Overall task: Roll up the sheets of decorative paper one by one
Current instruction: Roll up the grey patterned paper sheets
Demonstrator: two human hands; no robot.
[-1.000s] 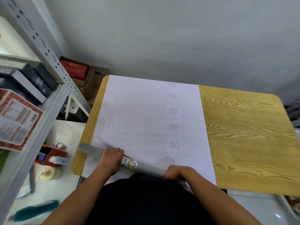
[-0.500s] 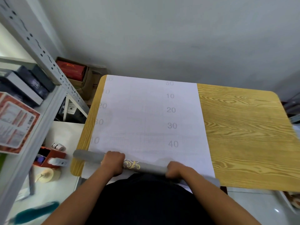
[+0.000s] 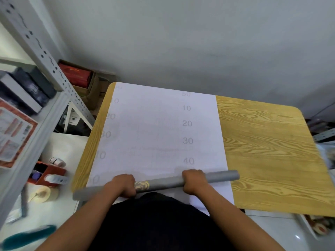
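Note:
A sheet of decorative paper (image 3: 159, 131) lies with its white gridded back up on the wooden table (image 3: 268, 153), printed with faint numbers. Its near end is wound into a long grey roll (image 3: 163, 184) with a gold ornament showing, lying across the table's near edge. My left hand (image 3: 123, 185) grips the roll left of the ornament. My right hand (image 3: 194, 181) grips it right of centre. The roll's right end sits higher than its left end, which sticks out past the table's corner.
A grey metal shelf rack (image 3: 45, 57) with books stands at the left. Below it a white surface holds a red holder (image 3: 49, 175), a tape roll (image 3: 43, 194) and a teal brush (image 3: 27, 236). A wall runs close behind the table. A tray (image 3: 315, 227) sits at the bottom right.
The roll has swung from tilting down to the right to tilting up to the right. Its right end has moved forward over the sheet, with both hands still around it.

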